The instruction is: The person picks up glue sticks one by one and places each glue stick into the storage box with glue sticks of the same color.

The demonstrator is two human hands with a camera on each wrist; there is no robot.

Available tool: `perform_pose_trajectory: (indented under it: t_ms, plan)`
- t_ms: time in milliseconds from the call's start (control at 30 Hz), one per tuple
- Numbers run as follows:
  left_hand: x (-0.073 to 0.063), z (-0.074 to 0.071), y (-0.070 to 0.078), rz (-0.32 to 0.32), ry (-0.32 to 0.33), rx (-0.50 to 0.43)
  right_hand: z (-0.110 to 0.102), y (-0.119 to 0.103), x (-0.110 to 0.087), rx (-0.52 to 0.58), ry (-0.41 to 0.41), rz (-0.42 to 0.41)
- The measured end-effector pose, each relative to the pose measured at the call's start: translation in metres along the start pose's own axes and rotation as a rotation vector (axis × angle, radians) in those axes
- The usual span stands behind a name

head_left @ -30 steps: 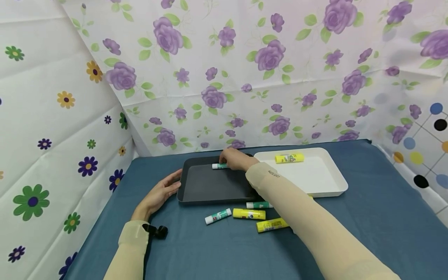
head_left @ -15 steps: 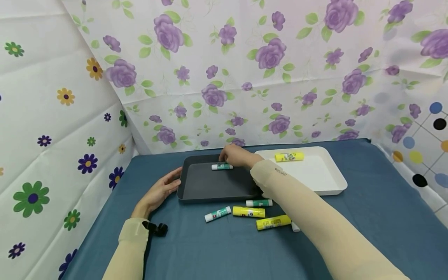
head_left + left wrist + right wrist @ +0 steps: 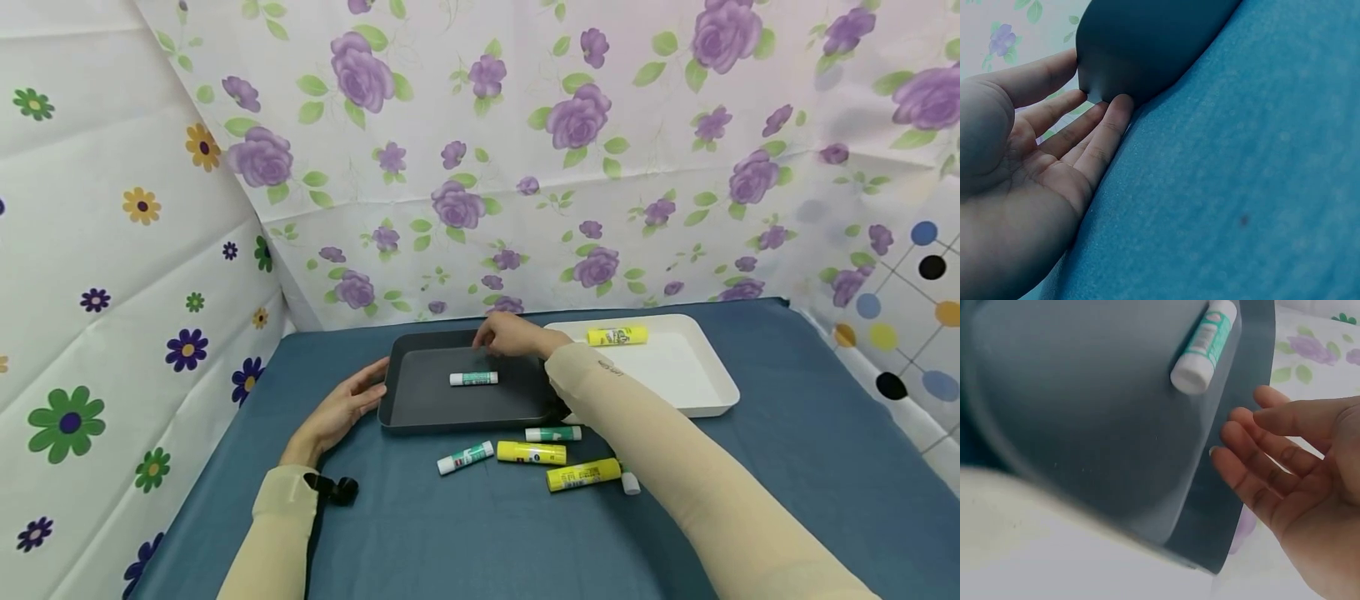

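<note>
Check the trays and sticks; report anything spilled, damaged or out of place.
Nothing stands out: no spill or damage shows. The green-and-white stick lies in the dark tray, a yellow stick in the white tray. The loose sticks on the blue cloth lie at mixed angles, merely untidy; one is partly hidden by the right sleeve.

Head view: light bright, soft, fairly even; print on the glue stick point(image 3: 474, 379) too small to read. Soft shadow on the worktop point(image 3: 480, 542) beneath the right sleeve point(image 3: 660, 467). Left wrist view: dim, strong blue cast; left hand point(image 3: 1035, 162) partly shaded. Right wrist view: brighter, hazy; pale sheen on the dark tray point(image 3: 1104, 406), white tray point(image 3: 1041, 531) washed out, blurred.
</note>
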State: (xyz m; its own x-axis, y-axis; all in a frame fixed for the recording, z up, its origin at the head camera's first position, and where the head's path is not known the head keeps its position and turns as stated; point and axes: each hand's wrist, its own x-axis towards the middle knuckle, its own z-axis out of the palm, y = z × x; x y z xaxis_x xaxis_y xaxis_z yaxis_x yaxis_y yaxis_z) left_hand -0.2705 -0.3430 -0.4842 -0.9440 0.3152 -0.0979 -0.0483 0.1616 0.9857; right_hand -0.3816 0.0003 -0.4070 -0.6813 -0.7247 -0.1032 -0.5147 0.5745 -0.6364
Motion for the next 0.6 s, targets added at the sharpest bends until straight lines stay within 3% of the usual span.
perform_pose_trajectory:
  t_ms: [600]
  plan:
    - [0.0,-0.001,-0.001,0.001,-0.002,0.001,-0.018,0.002,-0.015,0.095,-0.002,-0.036]
